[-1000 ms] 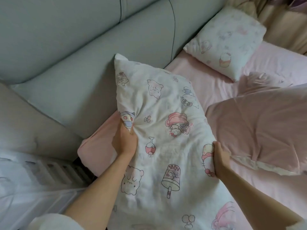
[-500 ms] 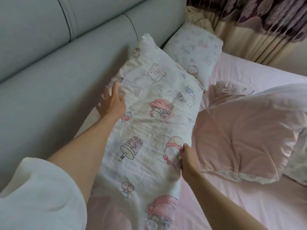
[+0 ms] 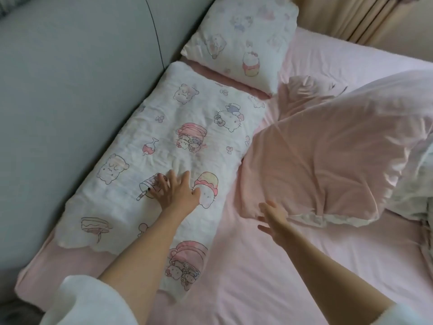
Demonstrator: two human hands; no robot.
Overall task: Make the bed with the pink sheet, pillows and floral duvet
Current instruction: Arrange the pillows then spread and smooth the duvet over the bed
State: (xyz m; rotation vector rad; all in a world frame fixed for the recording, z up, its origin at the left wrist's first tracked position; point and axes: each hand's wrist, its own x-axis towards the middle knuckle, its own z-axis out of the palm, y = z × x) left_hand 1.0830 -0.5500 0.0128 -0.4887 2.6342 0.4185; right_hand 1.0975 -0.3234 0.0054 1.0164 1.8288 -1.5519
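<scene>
A long white cartoon-print pillow (image 3: 178, 137) lies flat on the pink sheet (image 3: 269, 277) along the grey headboard. My left hand (image 3: 174, 191) presses on it with fingers spread. My right hand (image 3: 273, 219) hovers open over the sheet, just short of the pink duvet's (image 3: 328, 156) near edge, holding nothing. A second, smaller cartoon-print pillow (image 3: 246, 41) sits at the far end by the headboard. The duvet is bunched up on the right, its pink underside showing and a white floral edge along its hem.
The padded grey headboard (image 3: 77, 95) runs along the left side. Beige curtains (image 3: 365, 22) hang beyond the bed at the upper right. More crumpled white bedding (image 3: 419, 191) lies at the right edge.
The long pillow went from held up against the headboard to lying flat on the sheet. My right hand let go of its edge and moved right; my left hand slid down onto it.
</scene>
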